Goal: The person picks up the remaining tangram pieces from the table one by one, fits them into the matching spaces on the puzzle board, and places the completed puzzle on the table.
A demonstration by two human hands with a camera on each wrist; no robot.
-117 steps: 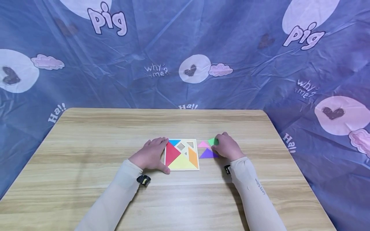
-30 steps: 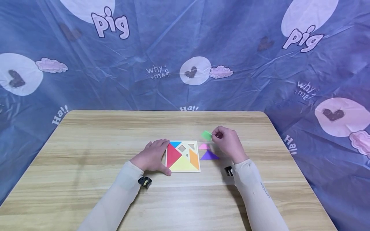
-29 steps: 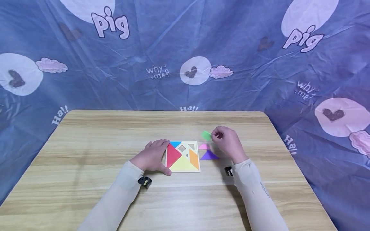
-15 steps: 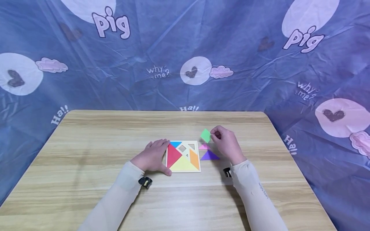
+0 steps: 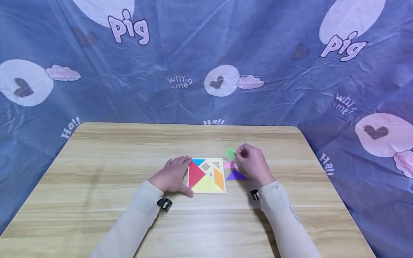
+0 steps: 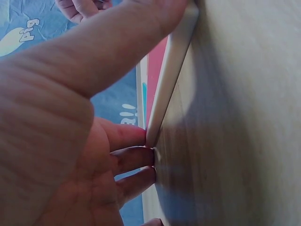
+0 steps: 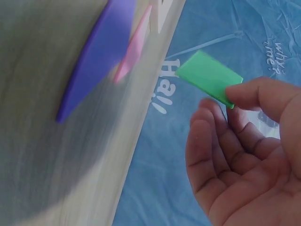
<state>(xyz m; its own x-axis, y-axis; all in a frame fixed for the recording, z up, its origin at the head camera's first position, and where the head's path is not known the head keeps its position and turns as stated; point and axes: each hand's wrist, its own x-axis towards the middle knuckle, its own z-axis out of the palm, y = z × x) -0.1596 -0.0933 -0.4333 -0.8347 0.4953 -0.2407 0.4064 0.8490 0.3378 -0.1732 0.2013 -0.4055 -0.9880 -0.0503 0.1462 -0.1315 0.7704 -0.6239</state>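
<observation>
In the head view my left hand (image 5: 172,175) spans the left side of a cream tangram board (image 5: 215,192), thumb at its near corner and index finger at its far corner. The left wrist view shows those fingers (image 6: 127,136) against the board's pale edge. My right hand (image 5: 255,163) pinches a flat green square tangram piece (image 7: 209,75) by one corner between thumb and index finger, raised off the table beyond the board's right side. Under it lie a pink triangle (image 5: 230,165) and a larger purple triangle (image 5: 236,175).
Set in the board are red (image 5: 195,174), yellow (image 5: 206,185), blue (image 5: 198,161) and orange (image 5: 219,178) pieces. Cut-out spaces show at its upper right. The wooden table (image 5: 129,143) ends at a blue printed cloth (image 5: 180,43) behind and at the sides.
My right hand has lifted the green square from beside the pink triangle and turned it in its fingers. The left hand stays at the board; the whole view has shifted slightly.
</observation>
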